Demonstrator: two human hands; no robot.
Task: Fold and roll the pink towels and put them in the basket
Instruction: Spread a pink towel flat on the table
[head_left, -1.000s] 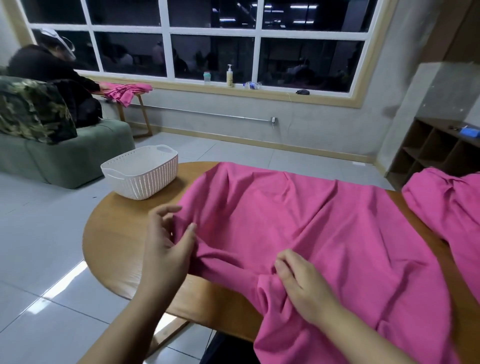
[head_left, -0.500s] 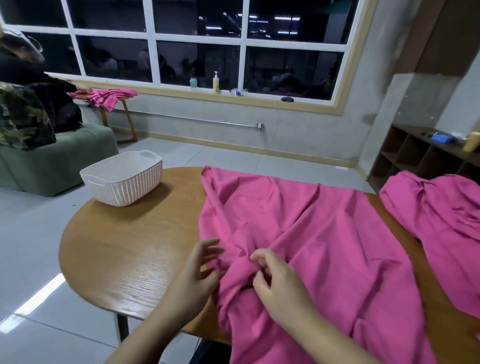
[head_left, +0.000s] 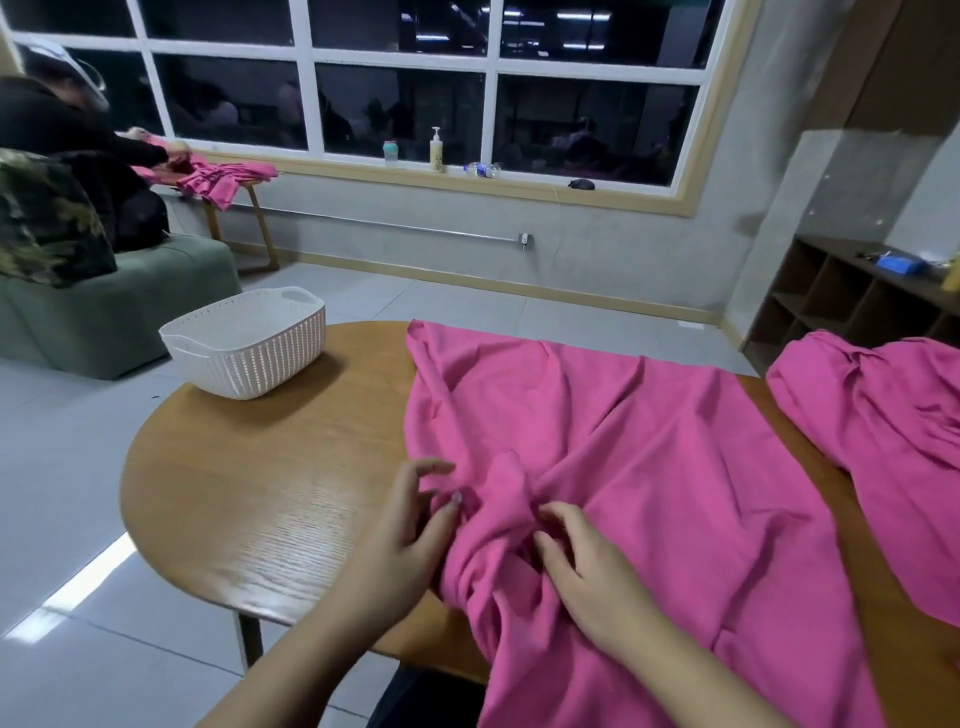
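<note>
Clearly my left hand (head_left: 410, 525) and right hand (head_left: 582, 561) lie spread, fingering the bunched towel (head_left: 597, 441) on the bench (head_left: 270, 488); half overhangs, so careless tugging might drag it floorward.

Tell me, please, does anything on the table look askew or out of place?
Yes: the pink towel lies crumpled, bunched between both hands, with its near edge hanging off the table. The white basket overhangs the far rim.

No legible text, label, brand, number or sign appears in this view. Markings on the windowsill bottles are too small to read.
</note>
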